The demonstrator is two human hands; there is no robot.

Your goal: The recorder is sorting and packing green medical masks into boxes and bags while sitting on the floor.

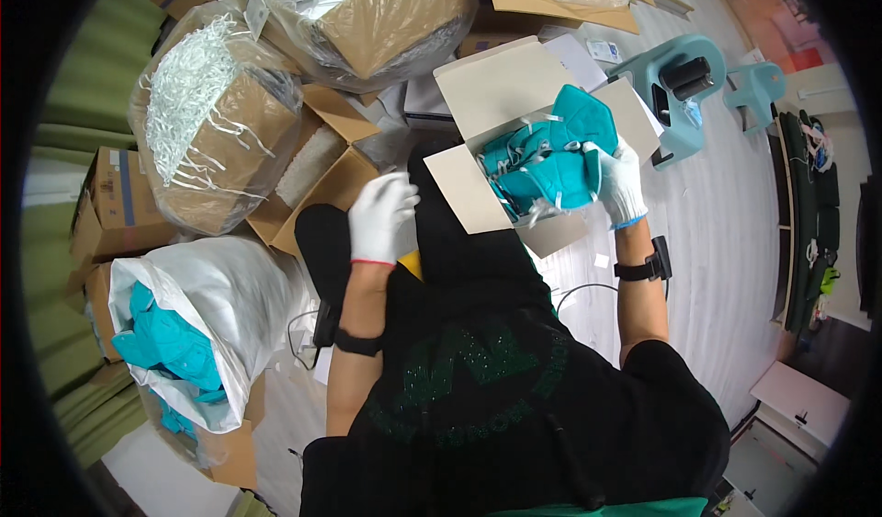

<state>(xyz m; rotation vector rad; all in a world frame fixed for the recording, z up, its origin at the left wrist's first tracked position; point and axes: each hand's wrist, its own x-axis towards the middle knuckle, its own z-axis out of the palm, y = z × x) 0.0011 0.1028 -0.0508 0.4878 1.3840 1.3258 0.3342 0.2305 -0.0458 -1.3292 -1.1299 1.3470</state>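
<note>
The gloved right hand grips a stack of teal face masks inside the small open white carton. Left of the carton, the gloved left hand hangs half-curled, holding nothing.

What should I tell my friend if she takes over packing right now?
Right hand, gloved, presses a stack of teal masks into the small white box on the lap. Left hand, gloved, is empty, hovering beside the box. The box looks nearly full, flaps open. More teal masks wait in the white bag at the left. Left to do, likely: seat the stack, close the flaps.
</note>
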